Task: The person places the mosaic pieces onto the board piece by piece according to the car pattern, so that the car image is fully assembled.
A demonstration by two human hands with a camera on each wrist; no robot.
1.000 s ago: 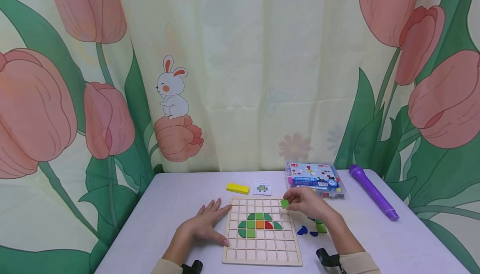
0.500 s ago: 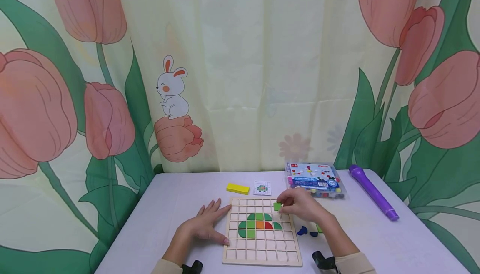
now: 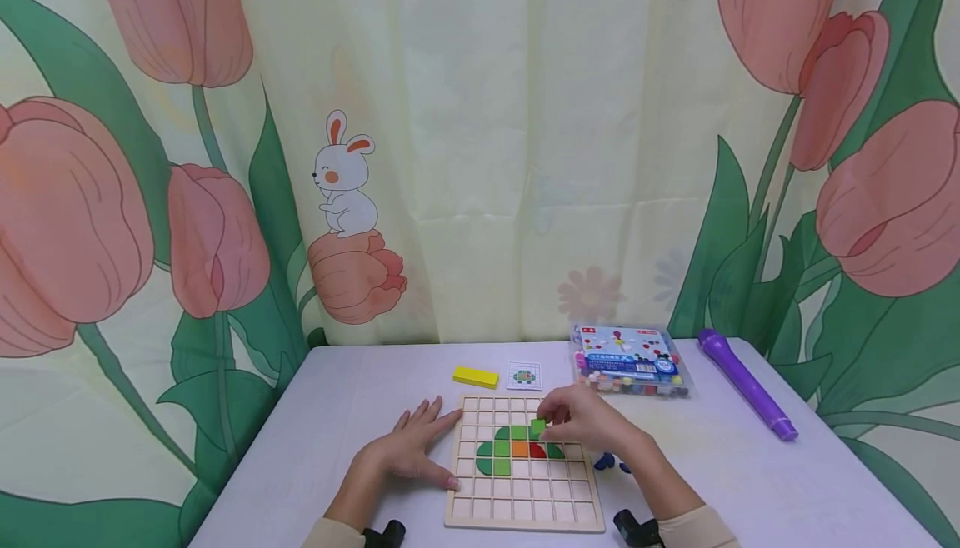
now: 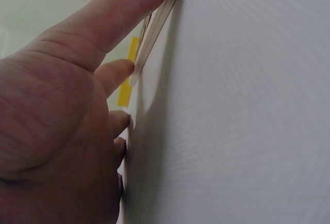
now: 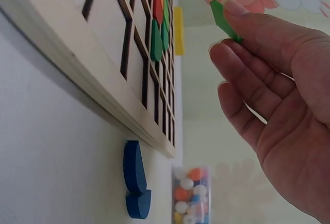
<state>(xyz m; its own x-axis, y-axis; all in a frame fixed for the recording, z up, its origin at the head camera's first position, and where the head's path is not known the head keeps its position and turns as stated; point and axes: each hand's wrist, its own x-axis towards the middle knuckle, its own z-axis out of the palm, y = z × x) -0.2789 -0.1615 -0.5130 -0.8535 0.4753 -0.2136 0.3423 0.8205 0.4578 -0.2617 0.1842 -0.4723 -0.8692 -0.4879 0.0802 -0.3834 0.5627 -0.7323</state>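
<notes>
A wooden grid board (image 3: 525, 515) lies on the white table, with green, orange and red pieces set in its middle cells. My left hand (image 3: 408, 452) rests at the board's left edge, fingers spread, thumb and index fingertips at the frame; the left wrist view shows the thumb (image 4: 118, 15) against the wooden side. Between thumb and fingers my right hand (image 3: 592, 419) pinches a light green square tile (image 5: 223, 20), raised over the upper right of the pattern. Blue pieces (image 5: 135, 170) lie on the table just right of the board.
Behind the board are a yellow block (image 3: 476, 377) and a small pattern card (image 3: 524, 376). A clear box of colored beads (image 3: 630, 361) stands at the back right, beside a purple stick-like object (image 3: 746, 386). A tulip-print curtain (image 3: 480, 156) hangs behind the table.
My right hand has carried the green tile left and toward me, from the board's upper right corner to over the pattern. The left hand has stayed in place.
</notes>
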